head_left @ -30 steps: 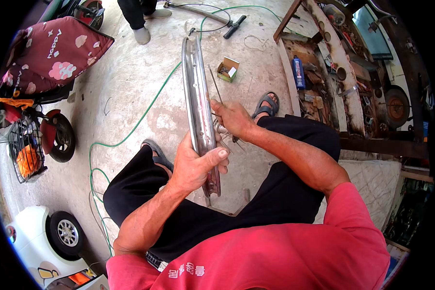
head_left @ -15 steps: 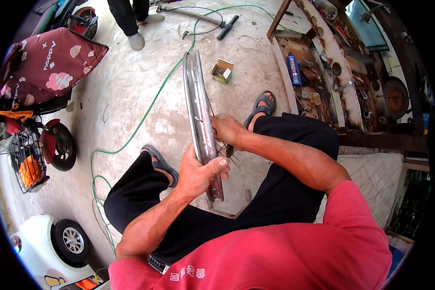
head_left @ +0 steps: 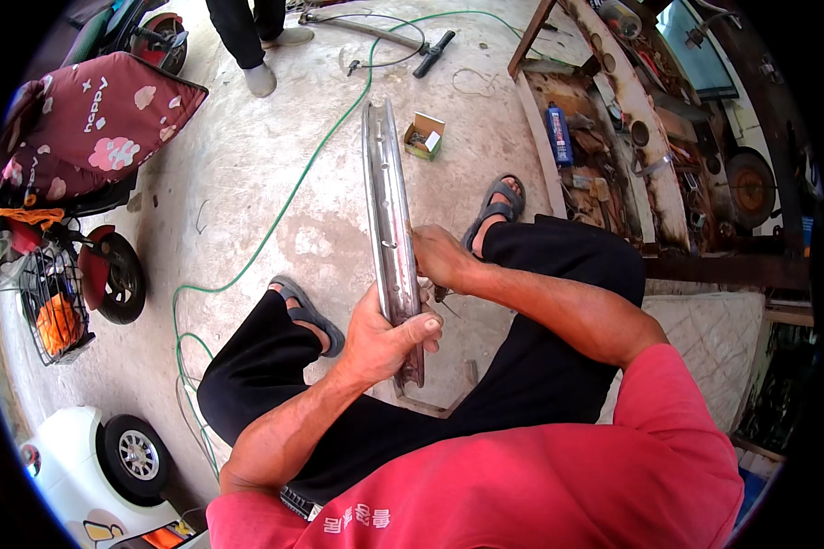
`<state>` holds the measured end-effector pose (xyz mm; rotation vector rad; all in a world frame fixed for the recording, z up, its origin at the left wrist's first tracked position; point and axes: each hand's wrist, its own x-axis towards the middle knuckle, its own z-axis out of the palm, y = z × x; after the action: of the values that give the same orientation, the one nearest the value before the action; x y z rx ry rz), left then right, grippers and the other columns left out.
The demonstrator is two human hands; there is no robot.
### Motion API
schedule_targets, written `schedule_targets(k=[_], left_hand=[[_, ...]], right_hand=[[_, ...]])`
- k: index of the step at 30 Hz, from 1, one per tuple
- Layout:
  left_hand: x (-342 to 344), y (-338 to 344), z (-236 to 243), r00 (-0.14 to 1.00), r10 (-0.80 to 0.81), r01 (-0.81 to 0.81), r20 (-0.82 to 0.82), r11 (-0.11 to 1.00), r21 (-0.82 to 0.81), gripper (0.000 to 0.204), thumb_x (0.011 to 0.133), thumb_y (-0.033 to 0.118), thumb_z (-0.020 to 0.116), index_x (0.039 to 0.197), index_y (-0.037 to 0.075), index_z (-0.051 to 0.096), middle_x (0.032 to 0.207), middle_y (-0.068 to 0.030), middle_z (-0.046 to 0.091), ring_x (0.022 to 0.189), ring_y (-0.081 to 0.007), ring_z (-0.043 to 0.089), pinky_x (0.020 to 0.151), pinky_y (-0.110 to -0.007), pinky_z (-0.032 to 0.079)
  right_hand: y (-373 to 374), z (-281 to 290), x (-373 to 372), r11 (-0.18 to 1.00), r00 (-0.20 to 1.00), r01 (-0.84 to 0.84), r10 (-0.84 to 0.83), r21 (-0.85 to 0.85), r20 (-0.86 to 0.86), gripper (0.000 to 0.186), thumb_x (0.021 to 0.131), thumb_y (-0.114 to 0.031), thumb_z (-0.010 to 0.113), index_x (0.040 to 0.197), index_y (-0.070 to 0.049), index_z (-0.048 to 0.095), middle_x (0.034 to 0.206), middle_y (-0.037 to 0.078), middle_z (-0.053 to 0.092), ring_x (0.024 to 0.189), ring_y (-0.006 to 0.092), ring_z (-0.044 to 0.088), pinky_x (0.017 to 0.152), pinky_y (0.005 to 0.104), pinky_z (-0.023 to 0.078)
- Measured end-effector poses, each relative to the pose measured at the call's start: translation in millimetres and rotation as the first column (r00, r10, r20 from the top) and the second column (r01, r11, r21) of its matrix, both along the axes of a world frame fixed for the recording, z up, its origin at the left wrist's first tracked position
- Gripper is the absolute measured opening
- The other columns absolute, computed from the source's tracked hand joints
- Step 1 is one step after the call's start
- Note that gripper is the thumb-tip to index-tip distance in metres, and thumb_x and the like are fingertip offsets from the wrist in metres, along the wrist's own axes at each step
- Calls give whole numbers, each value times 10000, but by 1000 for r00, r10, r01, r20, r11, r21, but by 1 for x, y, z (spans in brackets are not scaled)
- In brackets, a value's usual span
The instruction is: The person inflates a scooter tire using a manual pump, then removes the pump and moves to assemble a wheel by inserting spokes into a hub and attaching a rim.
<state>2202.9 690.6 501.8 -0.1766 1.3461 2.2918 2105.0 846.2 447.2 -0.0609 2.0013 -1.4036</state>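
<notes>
A bare metal wheel rim (head_left: 390, 210) stands edge-on between my knees, its hollow channel facing me. My left hand (head_left: 382, 340) is closed around its near part, thumb across the channel. On the rim's right side, my right hand (head_left: 442, 257) has its fingers curled in close against the metal. The rim hides the fingertips, so what they pinch does not show. Thin spokes (head_left: 450, 307) and part of a dark hub show below that hand. Small holes run along the channel, and a short piece sticks up in one of them.
An open small box (head_left: 424, 136) stands on the concrete beyond the rim. Farther off lie a hand pump (head_left: 433, 53) and a green hose (head_left: 288, 197). A cluttered workbench frame (head_left: 645, 137) is at right, scooters (head_left: 110, 265) at left. Another person's legs (head_left: 247, 41) are at the far side.
The rim has shifted slightly right and nearer to me. Both hands have moved a little to the right with it, the left keeping its hold.
</notes>
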Motion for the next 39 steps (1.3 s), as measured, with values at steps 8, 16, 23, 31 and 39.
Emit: schedule_targets(k=[8, 16, 23, 31, 39], left_hand=[[1, 0, 1, 1000, 2, -2, -2, 1000, -6, 443, 832, 179, 806, 1072, 6, 476, 797, -119, 635, 678, -215, 667, 598, -346, 577], [1, -1, 0, 1000, -8, 8, 12, 1000, 20, 446, 841, 141, 789, 1120, -4, 472, 823, -118, 643, 696, -207, 673, 606, -337, 572], [2, -1, -2, 1000, -21, 21, 0, 999, -28, 422, 838, 162, 798, 1070, 1, 484, 802, -126, 644, 678, -223, 674, 604, -349, 579], [2, -3, 0, 1000, -23, 22, -3, 999, -24, 413, 842, 168, 796, 1063, 6, 486, 793, -124, 643, 680, -223, 675, 603, -345, 574], [3, -3, -2, 1000, -22, 22, 1, 1000, -19, 411, 839, 168, 797, 1052, 7, 485, 797, -129, 644, 682, -225, 678, 599, -346, 575]], right_hand=[[1, 2, 4, 999, 1000, 2, -1, 50, -28, 589, 978, -502, 426, 663, -19, 547, 612, 39, 511, 568, 140, 450, 536, 351, 368], [-3, 6, 2, 1000, 996, 15, -14, -11, 89, 617, 994, -535, 473, 646, -30, 544, 598, 22, 486, 602, 147, 445, 591, 361, 387], [-1, 4, -1, 1000, 995, -21, 22, -14, 93, 605, 1000, -516, 464, 644, -32, 537, 603, 23, 489, 613, 135, 437, 596, 361, 385], [-2, 7, 5, 999, 995, 27, -24, -33, 98, 479, 959, -424, 485, 681, -42, 564, 627, 10, 483, 568, 113, 402, 531, 319, 335], [0, -3, 2, 999, 995, -39, 37, 18, 89, 628, 981, -571, 467, 646, -47, 557, 608, 29, 511, 615, 149, 460, 609, 364, 399]])
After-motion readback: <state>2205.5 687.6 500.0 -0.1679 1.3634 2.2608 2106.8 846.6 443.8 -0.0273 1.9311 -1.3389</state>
